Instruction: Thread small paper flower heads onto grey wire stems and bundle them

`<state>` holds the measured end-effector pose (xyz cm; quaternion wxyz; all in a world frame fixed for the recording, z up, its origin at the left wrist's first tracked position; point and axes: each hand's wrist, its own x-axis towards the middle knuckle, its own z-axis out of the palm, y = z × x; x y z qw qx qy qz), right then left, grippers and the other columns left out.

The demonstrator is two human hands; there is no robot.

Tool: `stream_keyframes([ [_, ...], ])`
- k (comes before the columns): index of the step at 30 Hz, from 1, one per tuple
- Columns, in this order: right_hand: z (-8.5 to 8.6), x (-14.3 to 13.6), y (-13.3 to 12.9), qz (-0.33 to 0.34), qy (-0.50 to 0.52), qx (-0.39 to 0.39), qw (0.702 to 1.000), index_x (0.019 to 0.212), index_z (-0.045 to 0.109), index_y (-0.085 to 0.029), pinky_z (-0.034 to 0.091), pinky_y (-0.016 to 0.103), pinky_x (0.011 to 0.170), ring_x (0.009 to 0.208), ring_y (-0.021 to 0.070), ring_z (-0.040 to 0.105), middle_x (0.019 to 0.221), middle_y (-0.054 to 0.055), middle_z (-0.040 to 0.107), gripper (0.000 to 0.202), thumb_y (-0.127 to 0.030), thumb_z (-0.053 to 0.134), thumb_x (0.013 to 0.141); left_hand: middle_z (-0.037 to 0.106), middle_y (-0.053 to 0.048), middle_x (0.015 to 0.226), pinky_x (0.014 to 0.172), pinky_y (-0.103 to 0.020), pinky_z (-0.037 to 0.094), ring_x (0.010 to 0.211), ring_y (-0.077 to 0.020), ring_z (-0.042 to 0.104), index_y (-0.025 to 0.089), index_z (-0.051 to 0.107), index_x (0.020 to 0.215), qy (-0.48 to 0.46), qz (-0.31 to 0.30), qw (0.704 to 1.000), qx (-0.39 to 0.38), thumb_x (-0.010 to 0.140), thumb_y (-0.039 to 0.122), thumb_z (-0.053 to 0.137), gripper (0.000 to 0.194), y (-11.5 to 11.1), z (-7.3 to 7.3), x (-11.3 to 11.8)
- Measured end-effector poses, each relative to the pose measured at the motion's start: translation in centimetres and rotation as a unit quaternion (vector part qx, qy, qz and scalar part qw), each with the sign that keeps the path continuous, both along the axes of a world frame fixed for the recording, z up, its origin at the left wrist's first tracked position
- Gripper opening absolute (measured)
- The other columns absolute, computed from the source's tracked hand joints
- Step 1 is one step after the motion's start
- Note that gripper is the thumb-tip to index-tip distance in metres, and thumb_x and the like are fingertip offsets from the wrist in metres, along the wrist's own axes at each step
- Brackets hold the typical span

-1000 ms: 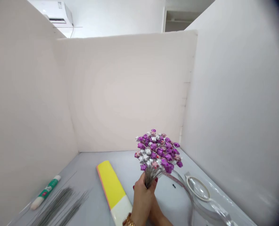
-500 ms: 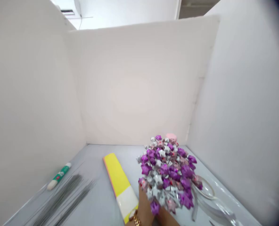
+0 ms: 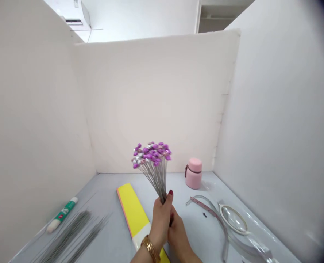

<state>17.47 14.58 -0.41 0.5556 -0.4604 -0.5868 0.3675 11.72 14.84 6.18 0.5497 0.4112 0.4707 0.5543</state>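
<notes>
A bouquet of folded stars (image 3: 153, 153), purple, silver and pale pink on thin grey wire stems, stands nearly upright, leaning a little left, in the middle of the head view. My left hand (image 3: 161, 215), with a gold watch or bracelet (image 3: 150, 248) at its wrist, is closed around the stems. Just below and to the right, my right hand (image 3: 177, 230) is closed at the lower end of the stems, touching my left hand. Its fingertips are partly hidden. Beneath my left forearm lies a long yellow and white packet (image 3: 134, 208).
Bundles of loose wires (image 3: 69, 233) and a green and white glue stick (image 3: 62, 214) lie at left. A pink flask (image 3: 194, 174) stands at the back right. A measuring tape (image 3: 205, 204), a small dark piece (image 3: 204, 215) and a ring-shaped roll (image 3: 234, 219) lie at right. White panels enclose three sides.
The bouquet has moved left and away from the camera and turned from head-on to upright, so its stems now show. Both hands and the flask have come into fuller view.
</notes>
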Motion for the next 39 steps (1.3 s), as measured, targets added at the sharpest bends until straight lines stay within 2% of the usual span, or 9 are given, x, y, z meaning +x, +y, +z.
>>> stream_keyframes([
  [2,0.2,0.0,-0.1,-0.002,-0.041,-0.007,0.999,0.084,0.052,-0.016,0.044,0.027,0.058,0.064,0.0174,0.057,0.073,0.002,0.061,0.01,-0.021,0.054,0.075,0.03,0.008,0.039,0.043,-0.022,0.03,0.039,-0.0075,0.034,0.019,0.036,0.047,-0.028,-0.005,1.0,-0.005,0.071,0.056,0.05,0.046,0.7,0.3,-0.4],
  [7,0.6,0.4,-0.7,-0.005,-0.143,-0.031,0.989,0.086,0.047,-0.02,0.039,0.025,0.053,0.062,0.0195,0.058,0.071,0.002,0.063,0.013,-0.021,0.047,0.073,0.027,0.009,0.041,0.044,-0.022,0.03,0.039,-0.0075,0.033,0.021,0.03,0.046,-0.066,-0.008,0.997,-0.026,0.069,0.059,0.048,0.049,1.6,-0.5,-1.1],
  [10,0.4,1.0,-1.1,-0.004,-0.205,-0.038,0.978,0.077,0.048,-0.022,0.037,0.024,0.052,0.059,0.0196,0.057,0.065,0.001,0.062,0.006,-0.026,0.043,0.076,0.037,0.006,0.046,0.047,-0.022,0.032,0.045,-0.0088,0.04,0.019,0.037,0.05,-0.065,0.001,0.997,-0.043,0.069,0.061,0.047,0.047,1.9,-1.4,-1.3],
  [13,-0.1,1.6,-1.1,-0.011,-0.256,-0.035,0.966,0.07,0.046,-0.023,0.038,0.025,0.053,0.059,0.0194,0.056,0.065,0.001,0.061,0.017,-0.03,0.035,0.081,0.05,0.002,0.056,0.052,-0.023,0.036,0.054,-0.0118,0.049,0.017,0.047,0.061,-0.05,-0.004,0.997,-0.052,0.066,0.063,0.049,0.046,2.2,-2.0,-1.3],
  [16,-0.6,2.1,-0.8,-0.031,-0.301,-0.039,0.952,0.071,0.044,-0.023,0.038,0.025,0.054,0.059,0.0192,0.056,0.064,0.001,0.06,0.021,-0.033,0.03,0.083,0.061,-0.007,0.081,0.066,-0.026,0.041,0.076,-0.018,0.057,0.013,0.055,0.082,-0.024,-0.021,0.999,-0.039,0.066,0.061,0.051,0.05,1.9,-2.1,-1.6],
  [21,-1.1,3.7,-0.1,-0.055,-0.389,-0.076,0.916,0.07,0.043,-0.024,0.038,0.026,0.056,0.064,0.0202,0.059,0.067,0.003,0.061,0.022,-0.034,0.028,0.083,0.039,-0.017,0.131,0.095,-0.03,0.028,0.121,-0.0251,0.033,0.009,0.04,0.122,0.048,0.009,0.999,-0.007,0.068,0.047,0.058,0.068,-0.9,-2.2,-3.6],
  [26,-1.4,5.3,0.4,-0.055,-0.49,-0.133,0.86,0.071,0.04,-0.024,0.035,0.03,0.052,0.064,0.0268,0.059,0.066,0.008,0.061,0.017,-0.032,0.031,0.083,0.023,-0.011,0.141,0.105,-0.03,0.009,0.131,-0.0208,0.011,0.014,0.036,0.128,0.251,0.106,0.96,0.072,0.074,0.03,0.053,0.059,-5.2,-3.5,-6.8],
  [29,-1.5,5.4,0.5,-0.048,-0.536,-0.143,0.831,0.07,0.038,-0.024,0.032,0.031,0.049,0.062,0.028,0.059,0.065,0.008,0.06,0.017,-0.031,0.032,0.083,0.016,-0.011,0.143,0.105,-0.034,0.011,0.131,-0.0225,0.008,0.013,0.032,0.13,0.353,0.146,0.922,0.067,0.077,0.026,0.046,0.057,-7.2,-5.0,-8.2],
  [39,-1.1,3.9,-0.6,-0.116,-0.615,-0.083,0.775,0.076,0.048,-0.018,0.034,0.03,0.051,0.079,0.0259,0.056,0.08,0.01,0.058,0.014,-0.018,0.037,0.084,0.021,-0.019,0.14,0.104,-0.037,0.015,0.129,-0.0258,0.016,0.006,0.033,0.127,0.404,0.122,0.905,0.049,0.076,0.027,0.044,0.056,-7.9,-8.5,-9.4],
])
